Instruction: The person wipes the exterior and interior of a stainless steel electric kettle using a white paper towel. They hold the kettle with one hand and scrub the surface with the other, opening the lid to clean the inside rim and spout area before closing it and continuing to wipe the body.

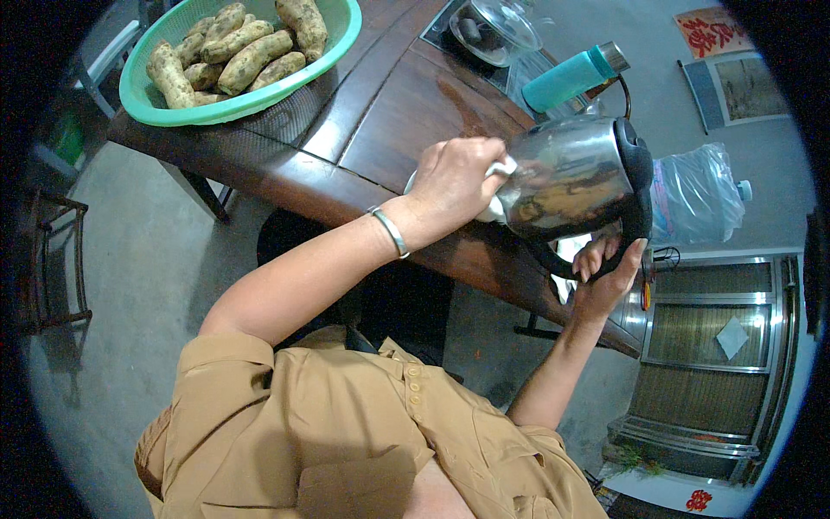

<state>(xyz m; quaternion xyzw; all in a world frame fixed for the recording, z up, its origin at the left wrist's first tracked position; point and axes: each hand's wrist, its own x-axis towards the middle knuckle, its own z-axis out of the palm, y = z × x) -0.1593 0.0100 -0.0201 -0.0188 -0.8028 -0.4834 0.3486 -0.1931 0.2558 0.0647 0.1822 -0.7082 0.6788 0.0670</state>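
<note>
A stainless steel electric kettle point(567, 178) with a black lid and handle lies tilted on its side in the air over the table edge, its lid end towards the right. My right hand point(606, 269) is closed round the black handle from below, thumb at the right. My left hand point(457, 178), with a silver bangle at the wrist, grips a white cloth point(496, 204) and presses it against the kettle's base end. Part of the cloth is hidden under the hand.
A green plastic basket point(233, 117) of soil-marked tubers point(256, 61) stands at upper left on the dark wooden table point(402, 104). Behind the kettle are a turquoise bottle point(564, 81), a glass-lidded pot point(496, 32) and a large plastic-wrapped water bottle point(694, 194).
</note>
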